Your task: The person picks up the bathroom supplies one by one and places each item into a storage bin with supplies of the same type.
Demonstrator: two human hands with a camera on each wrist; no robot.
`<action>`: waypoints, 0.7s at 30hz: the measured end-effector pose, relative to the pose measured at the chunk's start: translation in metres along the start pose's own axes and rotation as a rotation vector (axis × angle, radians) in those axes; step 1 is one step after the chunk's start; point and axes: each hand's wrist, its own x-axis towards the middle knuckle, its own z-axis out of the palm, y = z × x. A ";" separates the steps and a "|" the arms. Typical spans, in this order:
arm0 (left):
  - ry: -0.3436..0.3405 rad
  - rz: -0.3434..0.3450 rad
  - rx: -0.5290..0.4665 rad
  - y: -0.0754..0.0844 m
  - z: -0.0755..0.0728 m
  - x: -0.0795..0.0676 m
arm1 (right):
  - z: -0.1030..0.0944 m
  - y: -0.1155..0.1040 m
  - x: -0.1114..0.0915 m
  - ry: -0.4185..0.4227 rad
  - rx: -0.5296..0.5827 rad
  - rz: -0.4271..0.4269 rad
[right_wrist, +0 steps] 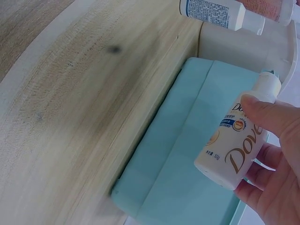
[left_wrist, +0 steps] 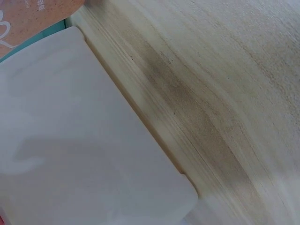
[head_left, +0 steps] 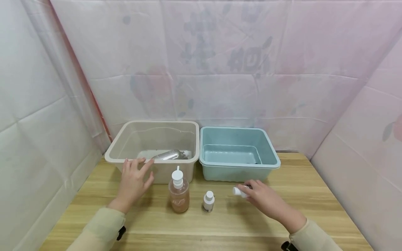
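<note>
My right hand [head_left: 267,200] grips a small white Dove bottle [right_wrist: 236,140] in front of the blue bin [head_left: 235,170]. In the right wrist view the thumb lies across the bottle's neck end and the fingers wrap behind it; its cap points away from the palm. My left hand [head_left: 133,183] is at the front rim of the beige bin [head_left: 171,174], fingers spread and loosely bent, fingertips right at the rim and holding nothing. A clear silvery bottle [head_left: 168,155] lies tilted inside that bin. The left wrist view shows only the bin's wall [left_wrist: 89,126] and table, no hand.
On the wooden table [head_left: 176,233], a pump bottle of pinkish liquid [head_left: 179,200] stands before the beige bin. To its right is another small white bottle [head_left: 208,203], upright. The two bins stand side by side against a pale printed curtain [head_left: 213,97].
</note>
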 end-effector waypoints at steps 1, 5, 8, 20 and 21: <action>0.001 -0.001 0.000 0.000 0.000 0.000 | 0.000 0.000 0.000 -0.005 0.000 0.001; 0.005 -0.002 0.001 -0.001 0.001 -0.002 | -0.001 -0.003 0.000 -0.024 0.000 0.009; 0.010 -0.006 -0.001 -0.001 0.000 -0.003 | -0.003 -0.004 0.001 -0.034 0.003 0.017; 0.015 -0.003 -0.015 0.001 -0.001 0.000 | -0.003 -0.003 -0.001 -0.023 -0.003 0.009; 0.015 -0.003 -0.016 0.001 -0.001 0.000 | -0.003 -0.003 -0.002 -0.026 -0.002 0.008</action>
